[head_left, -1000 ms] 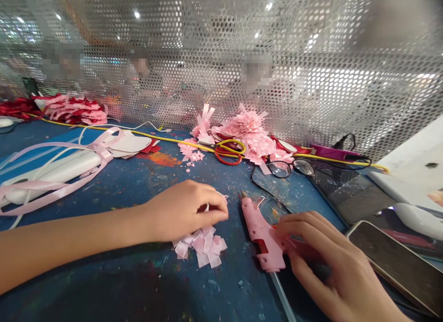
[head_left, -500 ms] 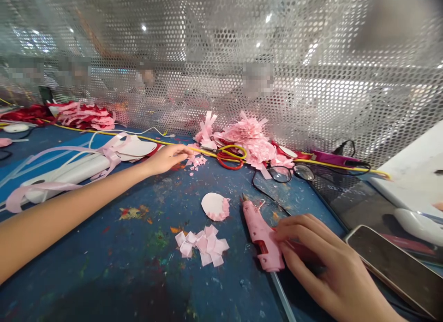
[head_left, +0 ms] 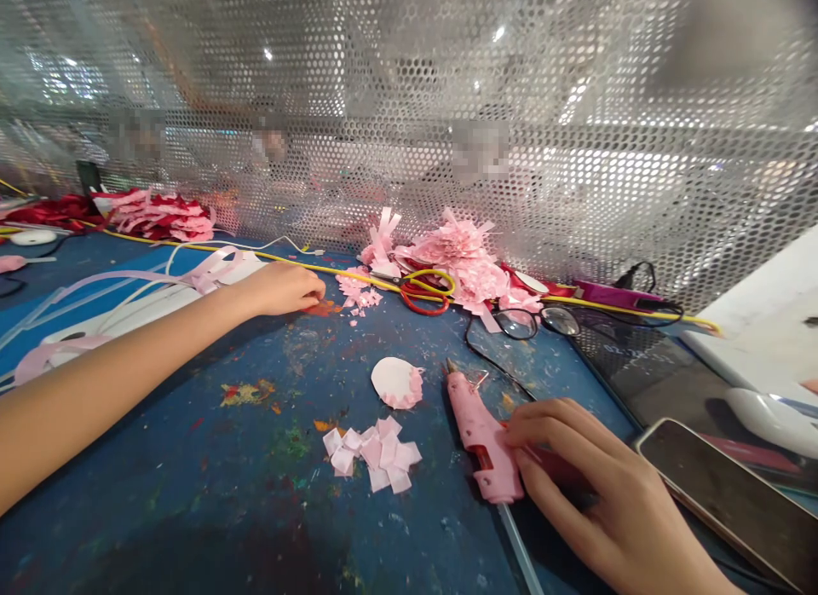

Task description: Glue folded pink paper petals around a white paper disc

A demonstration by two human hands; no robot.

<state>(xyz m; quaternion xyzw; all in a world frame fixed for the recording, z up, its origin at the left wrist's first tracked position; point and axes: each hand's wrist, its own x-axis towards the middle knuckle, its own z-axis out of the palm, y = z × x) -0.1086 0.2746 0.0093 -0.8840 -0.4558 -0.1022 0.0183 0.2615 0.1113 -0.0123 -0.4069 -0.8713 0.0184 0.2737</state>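
Note:
My right hand [head_left: 597,484] has its fingers around the handle of a pink hot glue gun [head_left: 481,437], which lies on the tabletop with its nozzle pointing away. A clear glue stick [head_left: 521,548] sticks out of its back end. My left hand [head_left: 287,288] is over the table left of some small pink scraps [head_left: 361,295]. Its fingers are curled together, and whatever they may hold is hidden. Between my hands lies a white disc [head_left: 391,380] with pink ribbon bits along its lower right edge. Just below it is a pile of cut pink ribbon squares [head_left: 380,454].
Scissors [head_left: 428,281] with yellow and red handles lie by a pink ribbon heap [head_left: 463,254] against the perforated metal screen [head_left: 396,83]. Eyeglasses [head_left: 540,322] and a phone [head_left: 734,493] are on the right. Under my left arm lie a white device [head_left: 83,322] and loose ribbon.
My left hand has drawn back to the left, away from the pink scraps, and its fingers have curled in. My right hand stays on the glue gun.

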